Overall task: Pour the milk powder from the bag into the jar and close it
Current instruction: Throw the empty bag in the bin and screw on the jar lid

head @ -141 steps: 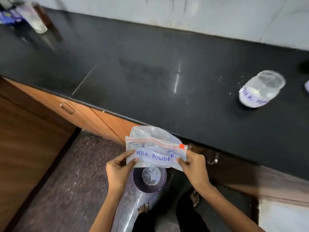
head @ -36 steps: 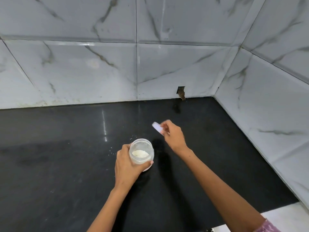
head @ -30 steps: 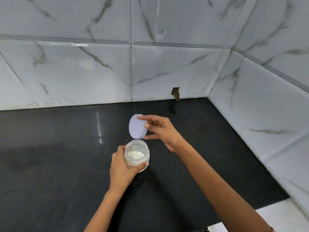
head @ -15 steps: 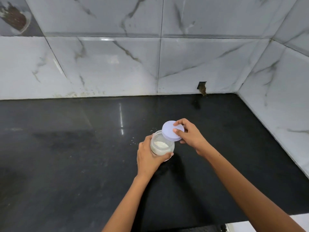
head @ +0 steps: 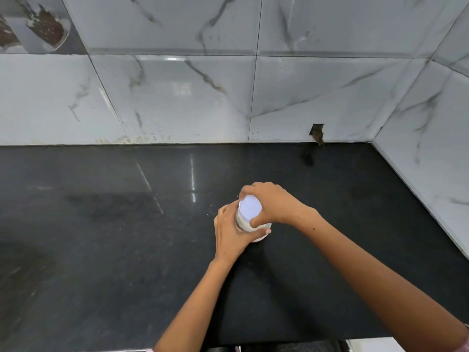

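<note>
A small clear jar point(head: 244, 225) with white milk powder in it stands on the black counter point(head: 101, 237). My left hand point(head: 232, 235) wraps around the jar's body from the left and front. A pale lilac round lid point(head: 249, 208) sits flat on top of the jar's mouth. My right hand point(head: 274, 204) grips that lid's rim from the right, fingers curled around the far side, thumb at the near side. The milk powder bag is not in view.
A few white powder specks point(head: 210, 210) lie on the counter just left of the jar. Marble-look tiled walls point(head: 177, 97) close the back, and a side wall point(head: 431, 148) closes the right, forming a corner. A small broken gap point(head: 317, 133) shows at the back wall's base.
The lid, held tilted beside the jar's mouth half a second ago, now lies flat on top of the jar. My right hand came down over it. My left hand kept holding the jar.
</note>
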The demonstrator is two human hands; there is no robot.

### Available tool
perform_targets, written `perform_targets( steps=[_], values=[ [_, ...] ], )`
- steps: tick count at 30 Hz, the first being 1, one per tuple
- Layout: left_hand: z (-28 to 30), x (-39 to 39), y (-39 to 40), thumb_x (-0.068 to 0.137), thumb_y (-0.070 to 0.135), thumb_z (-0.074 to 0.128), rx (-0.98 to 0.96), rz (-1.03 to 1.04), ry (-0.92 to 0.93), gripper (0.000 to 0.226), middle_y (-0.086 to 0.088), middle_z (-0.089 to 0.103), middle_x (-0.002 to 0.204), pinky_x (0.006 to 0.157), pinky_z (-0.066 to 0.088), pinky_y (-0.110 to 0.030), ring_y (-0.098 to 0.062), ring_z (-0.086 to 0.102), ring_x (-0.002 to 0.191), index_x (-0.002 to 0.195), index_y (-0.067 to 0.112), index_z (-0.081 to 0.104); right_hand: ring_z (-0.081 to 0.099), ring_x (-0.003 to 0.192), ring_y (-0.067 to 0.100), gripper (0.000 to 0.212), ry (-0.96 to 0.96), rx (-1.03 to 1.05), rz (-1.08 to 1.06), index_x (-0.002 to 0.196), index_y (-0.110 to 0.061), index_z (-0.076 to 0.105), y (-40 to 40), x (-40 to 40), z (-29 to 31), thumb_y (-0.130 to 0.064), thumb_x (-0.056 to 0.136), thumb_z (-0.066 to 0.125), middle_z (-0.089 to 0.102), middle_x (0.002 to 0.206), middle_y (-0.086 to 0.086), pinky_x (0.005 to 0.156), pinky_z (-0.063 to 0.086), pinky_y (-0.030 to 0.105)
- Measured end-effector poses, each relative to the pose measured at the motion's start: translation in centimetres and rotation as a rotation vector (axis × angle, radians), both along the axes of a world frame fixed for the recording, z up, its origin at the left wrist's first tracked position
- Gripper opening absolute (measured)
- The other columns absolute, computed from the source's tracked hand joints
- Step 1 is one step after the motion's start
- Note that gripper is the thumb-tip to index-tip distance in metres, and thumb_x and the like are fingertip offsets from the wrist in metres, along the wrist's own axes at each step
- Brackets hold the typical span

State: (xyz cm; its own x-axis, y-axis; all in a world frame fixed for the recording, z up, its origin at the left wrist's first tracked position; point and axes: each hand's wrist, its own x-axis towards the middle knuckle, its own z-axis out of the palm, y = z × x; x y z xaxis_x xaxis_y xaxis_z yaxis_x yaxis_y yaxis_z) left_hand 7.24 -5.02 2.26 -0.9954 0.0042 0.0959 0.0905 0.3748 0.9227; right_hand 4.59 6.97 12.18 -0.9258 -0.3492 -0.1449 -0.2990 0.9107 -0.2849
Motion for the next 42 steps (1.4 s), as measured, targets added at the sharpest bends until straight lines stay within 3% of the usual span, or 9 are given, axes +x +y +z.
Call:
perform_targets(
  steps=[3,7,12,17,22,30,32,34,42],
  values=[
    [-0.2,-0.3,-0.1,0.039,0.044,0.089,0.013,0.008,0.0,0.073,0.03,0.05,0.102,0.093,0.045,-0.042,0.004,0.043,0.109,0.104,0.035,0.057,0.056,0.083,0.022,0.053,0.075,0.154,-0.073,0.107,-0.018,0.054,-0.3,-0.3,0.0,-0.053,0.071,0.069,0.058,0.093,0.003,0.066,0.037,0.029],
    [-0.3,-0.4,-0.1,0.039,0.042,0.09,0.003,0.025,0.021,0.076,0.029,0.049,0.102,0.094,0.044,-0.043,-0.002,0.045,0.107,0.107,0.034,0.057,0.044,0.052,0.016,0.074,0.219,0.239,-0.258,0.058,-0.012,0.045,0.8,-0.6,1.2,-0.085,0.069,0.038,0.045,0.056,0.0,0.049,0.033,0.026],
    [-0.4,-0.5,0.0,0.036,0.044,0.09,0.009,0.043,-0.009,0.08,0.019,0.051,0.108,0.094,0.046,-0.04,-0.01,0.046,0.11,0.108,0.032,0.058,0.052,0.117,0.019,0.064,-0.103,0.082,0.043,0.128,-0.031,0.052,1.4,0.3,0.7,-0.056,0.071,0.069,0.054,0.128,-0.004,0.089,0.043,0.033],
    [-0.3,-0.3,0.1,0.038,0.045,0.089,-0.015,0.04,0.01,0.076,0.026,0.048,0.103,0.093,0.045,-0.039,-0.007,0.044,0.108,0.106,0.034,0.058,0.045,0.055,0.016,0.067,0.168,0.288,-0.204,0.063,-0.011,0.048,0.9,-0.2,0.7,-0.074,0.081,0.036,0.047,0.062,0.001,0.051,0.033,0.026],
    [-0.2,-0.4,0.2,0.034,0.048,0.089,-0.006,0.043,-0.013,0.083,0.023,0.048,0.105,0.094,0.046,-0.041,-0.009,0.046,0.11,0.11,0.034,0.058,0.049,0.121,0.019,0.065,-0.133,0.095,0.034,0.135,-0.033,0.046,1.3,0.4,-0.4,-0.041,0.075,0.068,0.044,0.141,-0.001,0.093,0.043,0.034],
    [-0.2,-0.2,0.2,0.037,0.044,0.089,-0.021,0.068,0.037,0.075,0.031,0.047,0.098,0.095,0.041,-0.037,0.021,0.029,0.104,0.104,0.031,0.059,0.047,0.055,0.016,0.07,0.174,0.2,-0.328,0.059,-0.013,0.044,1.0,-0.1,-0.4,-0.081,0.073,0.04,0.047,0.059,0.0,0.052,0.036,0.027],
    [-0.2,-0.3,0.2,0.037,0.044,0.089,-0.021,0.065,0.036,0.078,0.03,0.047,0.1,0.094,0.043,-0.037,0.012,0.034,0.105,0.108,0.03,0.059,0.06,0.082,0.018,0.059,0.068,0.088,-0.22,0.09,-0.017,0.063,2.4,-0.4,-0.1,-0.073,0.075,0.052,0.066,0.095,0.002,0.071,0.046,0.03],
    [-0.2,-0.4,0.2,0.037,0.043,0.09,-0.014,0.066,0.025,0.078,0.028,0.047,0.101,0.093,0.044,-0.035,-0.001,0.039,0.106,0.108,0.031,0.059,0.048,0.123,0.016,0.061,-0.114,0.009,-0.029,0.133,-0.031,0.048,2.8,-0.1,0.1,-0.05,0.077,0.066,0.049,0.139,-0.005,0.097,0.041,0.034],
    [0.0,-0.3,0.3,0.036,0.045,0.086,-0.031,0.081,0.084,0.076,0.032,0.046,0.095,0.095,0.041,-0.035,0.023,0.028,0.105,0.105,0.03,0.059,0.06,0.091,0.029,0.063,0.137,0.145,-0.262,0.119,-0.017,0.056,-0.5,1.2,-1.4,-0.057,0.071,0.065,0.057,0.106,0.009,0.071,0.038,0.03]
  ],
)
